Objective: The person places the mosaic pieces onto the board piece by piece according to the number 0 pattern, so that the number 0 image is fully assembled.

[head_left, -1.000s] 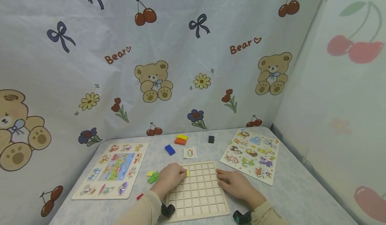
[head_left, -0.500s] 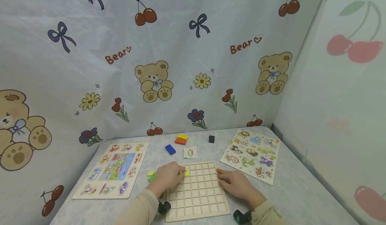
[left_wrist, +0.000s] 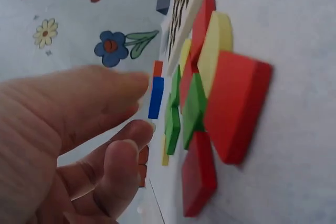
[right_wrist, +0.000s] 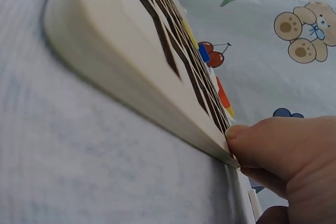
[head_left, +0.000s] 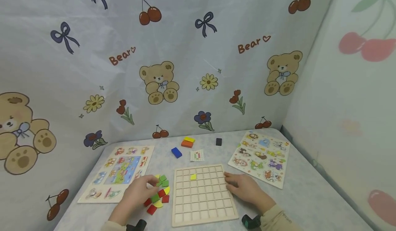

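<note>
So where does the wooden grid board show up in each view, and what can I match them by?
Head: the wooden grid board is at bottom centre.
Left wrist: top, just right of centre, nearly edge-on.
Right wrist: large, slanting from upper left toward lower right.
Shared landmark: the blue block, visible in all three.

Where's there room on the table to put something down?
Most room: the table right of the right hand, in front of the animal puzzle. Narrower: between the blue block and the left puzzle. Crowded: beside the left hand, where loose pieces lie.
</note>
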Demonstrator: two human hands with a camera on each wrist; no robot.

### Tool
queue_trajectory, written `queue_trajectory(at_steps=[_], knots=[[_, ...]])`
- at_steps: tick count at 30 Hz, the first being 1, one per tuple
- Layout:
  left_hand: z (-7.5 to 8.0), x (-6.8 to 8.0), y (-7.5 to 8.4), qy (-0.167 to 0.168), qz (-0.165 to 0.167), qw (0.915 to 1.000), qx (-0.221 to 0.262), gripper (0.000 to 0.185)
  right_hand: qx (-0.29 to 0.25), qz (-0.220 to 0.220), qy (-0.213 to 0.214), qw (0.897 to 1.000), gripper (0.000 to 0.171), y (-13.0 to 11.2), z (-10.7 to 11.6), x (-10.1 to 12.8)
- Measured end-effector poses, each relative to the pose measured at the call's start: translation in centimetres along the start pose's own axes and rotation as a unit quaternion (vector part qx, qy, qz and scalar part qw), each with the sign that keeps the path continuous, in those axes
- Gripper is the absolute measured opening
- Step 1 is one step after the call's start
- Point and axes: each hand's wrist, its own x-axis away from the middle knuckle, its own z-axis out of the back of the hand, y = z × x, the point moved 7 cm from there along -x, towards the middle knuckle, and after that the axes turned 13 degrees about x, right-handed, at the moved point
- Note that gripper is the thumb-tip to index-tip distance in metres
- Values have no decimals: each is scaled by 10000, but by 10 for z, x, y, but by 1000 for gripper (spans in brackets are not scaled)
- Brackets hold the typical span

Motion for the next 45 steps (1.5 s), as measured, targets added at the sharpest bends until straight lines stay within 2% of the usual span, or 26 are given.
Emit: queue_trajectory(at_steps=[2, 4, 6, 9, 14, 20, 24, 30, 34, 40, 45], knots=[[-5, 3, -8, -219, -28, 9995, 220, 23, -29, -17, 0, 10000, 37, 3, 1, 0], [-10, 4, -10, -372, -231, 9986, 294, 21, -108, -17, 20, 9999, 36, 4, 2, -1], [-14, 4, -9, -397, -479, 9978, 230, 18, -189, 10, 28, 9998, 37, 4, 2, -1], [-17, 3, -8, -327, -671, 9972, 40, 17, -265, 20, 6, 9996, 38, 4, 1, 0], [-19, 4, -9, -219, -570, 9981, -68, 19, -218, -30, -19, 9998, 38, 3, -1, 1], [-14, 7, -5, -8, -278, 9995, 139, 18, -287, -39, 3, 9996, 38, 2, 0, 1], [-14, 6, 7, 61, -268, 9993, 257, 17, -307, -45, 23, 9995, 38, 2, 0, 2], [-26, -5, 39, -31, -922, 9956, 178, 22, -266, -28, 44, 9996, 37, 1, 2, 2], [-40, -18, 59, -297, -1166, 9927, 62, 22, -283, 17, 72, 9996, 37, 0, 4, 3], [-71, -39, 79, -612, -1132, 9917, -9, 19, -275, 7, 86, 9996, 37, 2, 2, 3], [-93, -46, 94, -795, -1406, 9868, -108, 17, -255, 45, 119, 9996, 38, 0, 3, 4]])
